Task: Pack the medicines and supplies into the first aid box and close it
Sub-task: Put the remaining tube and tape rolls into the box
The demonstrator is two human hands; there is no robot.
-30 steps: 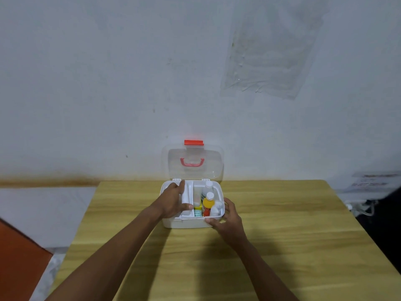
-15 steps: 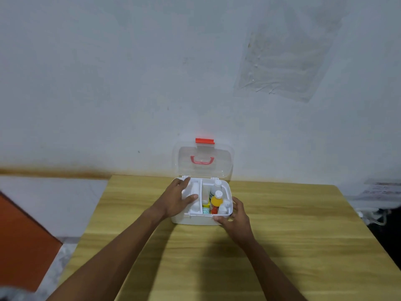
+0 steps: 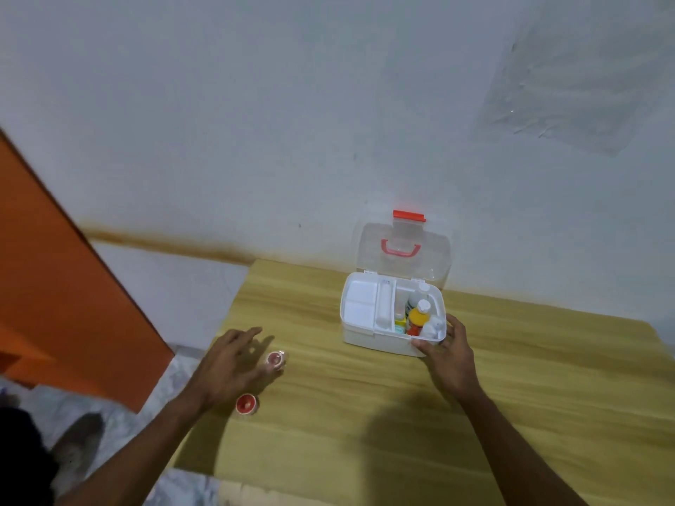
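Note:
A white first aid box (image 3: 380, 341) stands open on the wooden table (image 3: 365, 414), its clear lid (image 3: 434, 257) with red handle and red latch upright against the wall. A white tray (image 3: 361, 304) fills its left half. Several bottles stand in the right half, among them a yellow bottle (image 3: 417, 317) with a white cap. My right hand (image 3: 451, 354) grips the box's front right corner. My left hand (image 3: 228, 363) hovers with fingers spread over the table's left side, next to a small red-and-white round container (image 3: 274, 359). A second round container (image 3: 247, 404) lies nearer me.
The table's left edge (image 3: 226, 319) runs close to my left hand, with tiled floor beyond. An orange panel (image 3: 62, 286) stands at the left. The wall is right behind the box. A foot shows on the floor at lower left.
My left hand has left the box's tray and moved left and down over the table near the round containers. The view swung left. My right hand stays on the box.

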